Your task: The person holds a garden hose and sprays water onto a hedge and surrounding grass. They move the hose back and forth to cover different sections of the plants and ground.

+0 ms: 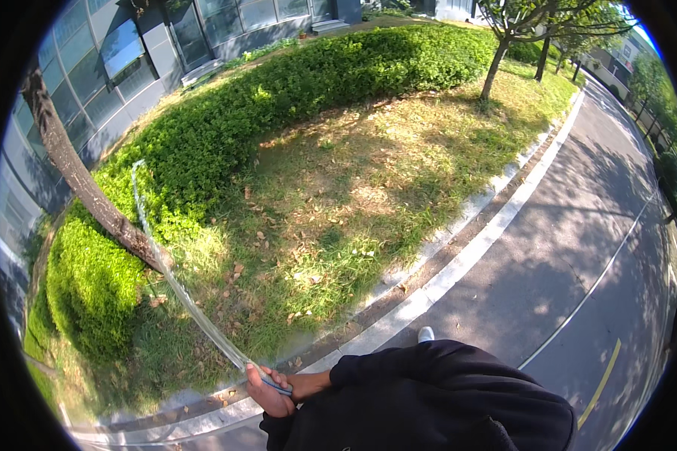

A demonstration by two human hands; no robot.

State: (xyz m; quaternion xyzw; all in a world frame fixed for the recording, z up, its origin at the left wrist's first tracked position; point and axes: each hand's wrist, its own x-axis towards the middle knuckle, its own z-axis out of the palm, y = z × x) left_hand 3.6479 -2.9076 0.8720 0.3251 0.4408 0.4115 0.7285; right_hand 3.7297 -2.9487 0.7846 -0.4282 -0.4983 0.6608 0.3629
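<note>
A garden hose (275,383) is held low in the view, its open end angled up and to the left. My left hand (268,397) wraps around it, with the thumb close to the outlet. My right hand (297,383) grips the hose just beside the left one, partly hidden behind it. A stream of water (189,304) leaves the outlet, passes in front of a leaning tree trunk (87,172) and curves at its top before the green hedge (220,121). The rest of the hose near my body is hidden by my hands and dark sleeves.
Grass with dry leaves (327,186) lies before the hedge. A pale kerb (457,262) borders the paved road (519,270), where a long thin pale line (598,276) runs; hose or marking, I cannot tell. Another tree (493,70) stands farther along. A building (186,42) is behind the hedge.
</note>
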